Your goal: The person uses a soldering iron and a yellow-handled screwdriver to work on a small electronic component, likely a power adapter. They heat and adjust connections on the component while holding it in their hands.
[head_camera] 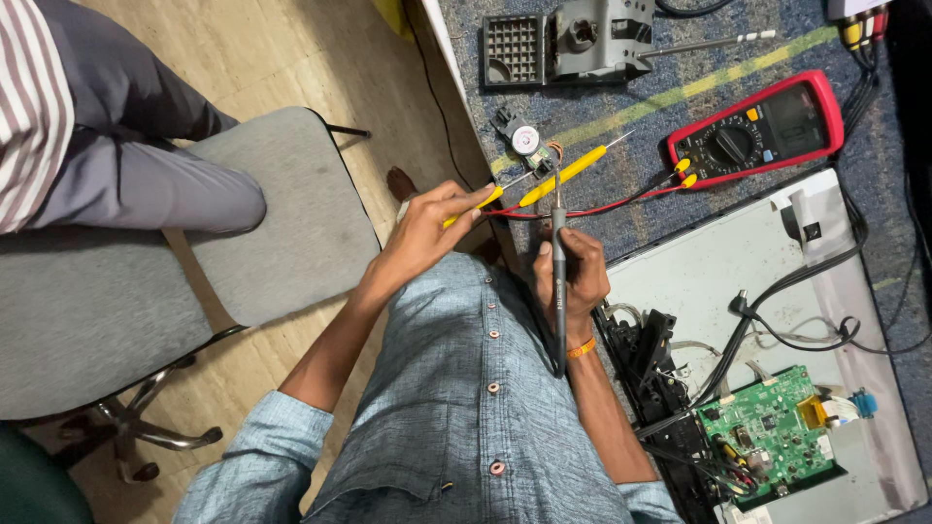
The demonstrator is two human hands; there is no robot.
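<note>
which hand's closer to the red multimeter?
Right. The right hand grips a grey soldering iron below-left of the multimeter. The left hand, holding the yellow probes, sits farther left, off the bench edge.

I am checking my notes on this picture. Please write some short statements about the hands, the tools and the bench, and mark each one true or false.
1. The left hand holds two yellow probes. True.
2. The right hand holds a grey pen-shaped tool. True.
3. The red multimeter lies on the grey chair. False: it lies on the bench mat; the chair bears no meter.
4. The green circuit board is in the left hand. False: it sits in the opened panel, apart from both hands.
</note>
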